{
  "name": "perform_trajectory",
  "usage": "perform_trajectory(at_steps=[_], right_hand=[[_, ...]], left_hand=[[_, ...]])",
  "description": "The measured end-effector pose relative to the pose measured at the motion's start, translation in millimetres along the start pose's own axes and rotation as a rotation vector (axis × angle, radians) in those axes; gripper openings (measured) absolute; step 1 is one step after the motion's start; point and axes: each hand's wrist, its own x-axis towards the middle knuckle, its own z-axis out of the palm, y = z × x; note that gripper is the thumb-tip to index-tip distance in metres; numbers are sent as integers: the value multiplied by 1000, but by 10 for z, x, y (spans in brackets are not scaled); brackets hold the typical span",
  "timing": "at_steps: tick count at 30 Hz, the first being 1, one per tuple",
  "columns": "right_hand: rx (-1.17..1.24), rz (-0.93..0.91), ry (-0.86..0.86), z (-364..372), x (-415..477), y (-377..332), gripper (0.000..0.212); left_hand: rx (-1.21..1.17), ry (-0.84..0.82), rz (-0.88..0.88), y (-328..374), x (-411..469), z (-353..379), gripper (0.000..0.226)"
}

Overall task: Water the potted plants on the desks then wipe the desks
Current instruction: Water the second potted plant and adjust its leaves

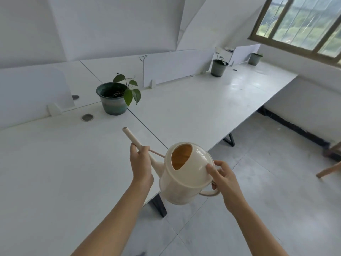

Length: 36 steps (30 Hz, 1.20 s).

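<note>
I hold a cream watering can [184, 183] in front of me, over the near edge of the white desk [55, 163]. My left hand [141, 167] grips its long spout, which points up and to the left. My right hand [224, 179] is closed around the handle at the can's back. A dark green pot with a small leafy plant [115, 97] stands on the desk ahead, beyond the spout tip. Farther along the desks stand a grey potted plant [218, 67] and a third pot [255, 58] near the window.
White divider panels [177, 67] run along the back of the desks. A round cable grommet [87, 117] sits left of the near pot. Black desk legs [158, 206] stand below the edge. Grey tiled floor lies to my right, with a wooden chair leg [328, 170] at far right.
</note>
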Motion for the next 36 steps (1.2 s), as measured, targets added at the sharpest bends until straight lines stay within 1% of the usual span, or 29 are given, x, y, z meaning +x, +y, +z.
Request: perform_trajectory(at_steps=[3, 5, 8, 11, 15, 18, 20, 22, 23, 26, 31, 34, 36], right_hand=[[-18, 10, -22, -144, 442, -81, 30], [-24, 11, -67, -218, 746, -121, 30], [-19, 10, -156, -284, 1190, -174, 28], [-26, 11, -249, -336, 1619, -182, 30], [-57, 1, -368, -398, 2157, -253, 29], [-78, -4, -459, -368, 2477, -369, 26], [-85, 0, -509, -316, 2625, -450, 29], [-85, -1, -541, -253, 2737, -529, 39], [-79, -2, -553, -214, 2789, -562, 41], [-58, 9, -568, -74, 2901, -648, 35], [-73, 3, -550, 188, 2975, -826, 32], [-86, -2, -528, 356, 3018, -951, 30], [-97, -3, -518, 486, 3040, -1020, 30]], left_hand=[[-3, 44, 4, 26, 225, 342, 47], [-4, 71, 4, 13, 391, 543, 47], [-7, 138, 15, -35, 628, 774, 30], [-31, 225, 29, -109, 834, 952, 24], [-61, 338, 53, -98, 1010, 1213, 40], [-76, 394, 77, -37, 1141, 1327, 40], [-80, 420, 83, 12, 1232, 1355, 37], [-60, 427, 98, 55, 1338, 1364, 34], [-52, 425, 105, 80, 1389, 1360, 32], [-54, 412, 130, 151, 1553, 1310, 25], [-92, 388, 154, 244, 1807, 1193, 17], [-134, 363, 152, 285, 1981, 1095, 41], [-147, 349, 168, 335, 2096, 1042, 41]])
